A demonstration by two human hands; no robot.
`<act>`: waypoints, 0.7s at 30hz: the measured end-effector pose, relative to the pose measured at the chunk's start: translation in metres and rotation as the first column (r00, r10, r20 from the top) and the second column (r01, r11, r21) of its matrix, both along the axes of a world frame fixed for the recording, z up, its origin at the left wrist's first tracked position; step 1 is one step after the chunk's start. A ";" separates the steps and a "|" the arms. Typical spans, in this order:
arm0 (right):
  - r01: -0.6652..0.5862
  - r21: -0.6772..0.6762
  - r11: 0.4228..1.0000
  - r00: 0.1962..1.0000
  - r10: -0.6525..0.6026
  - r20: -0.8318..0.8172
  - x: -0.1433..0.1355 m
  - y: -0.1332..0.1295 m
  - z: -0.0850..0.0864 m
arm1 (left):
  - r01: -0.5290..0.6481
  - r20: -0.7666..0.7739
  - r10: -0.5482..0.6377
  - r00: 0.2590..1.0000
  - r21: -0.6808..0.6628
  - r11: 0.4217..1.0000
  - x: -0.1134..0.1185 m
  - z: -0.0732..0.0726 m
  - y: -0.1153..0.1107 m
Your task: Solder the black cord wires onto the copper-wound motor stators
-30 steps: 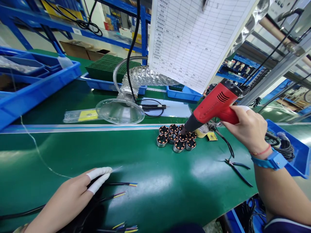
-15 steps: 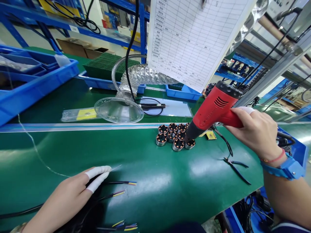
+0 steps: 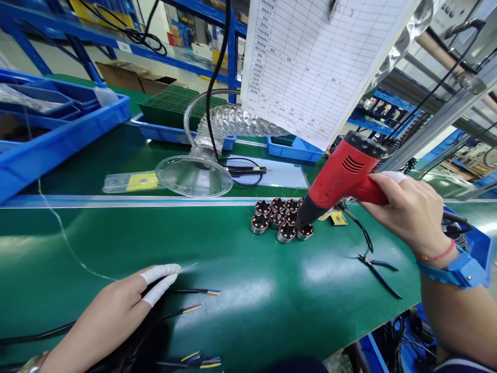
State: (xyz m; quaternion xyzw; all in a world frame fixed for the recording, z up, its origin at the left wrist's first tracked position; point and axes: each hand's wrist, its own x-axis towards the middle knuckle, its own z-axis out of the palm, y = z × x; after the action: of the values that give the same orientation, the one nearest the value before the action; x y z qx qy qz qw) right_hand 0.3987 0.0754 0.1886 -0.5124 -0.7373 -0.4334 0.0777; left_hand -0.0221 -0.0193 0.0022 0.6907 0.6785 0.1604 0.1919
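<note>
My right hand [image 3: 406,207] is wrapped round the grip of a red heat gun [image 3: 341,171] with a black nose. Its tip points down at a cluster of small round motor stators [image 3: 286,232] with copper windings, covering some of them; whether it touches them I cannot tell. At the lower left, my left hand [image 3: 128,298], with white covers on thumb and finger, pinches a thin silvery wire [image 3: 188,268]. The wire trails back leftward across the green bench. Beside and under this hand lie black cables [image 3: 194,291] with coloured wire ends.
Cutting pliers [image 3: 378,274] lie open on the right of the green bench [image 3: 233,321]. Behind the stators stand a clear funnel hood [image 3: 194,176] and a black pen-like tool [image 3: 246,170]. A printed sheet [image 3: 310,67] hangs above. Blue trays [image 3: 66,140] line the back left.
Both hands, the heat gun and the wire hold nearly the same positions. The view has shifted slightly, so the bench items appear a little further right.
</note>
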 end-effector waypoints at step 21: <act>-0.007 0.054 0.999 0.990 0.014 -0.138 -0.038 0.047 -0.016 | 0.061 0.010 -0.061 0.998 0.049 0.997 -0.001 0.000 -0.003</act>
State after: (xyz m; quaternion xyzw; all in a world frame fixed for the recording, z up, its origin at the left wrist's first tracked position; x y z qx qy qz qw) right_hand 0.3603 0.1223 0.1721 -0.5349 -0.7210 -0.4161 0.1445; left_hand -0.0234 -0.0224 0.0026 0.7147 0.6519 0.1747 0.1835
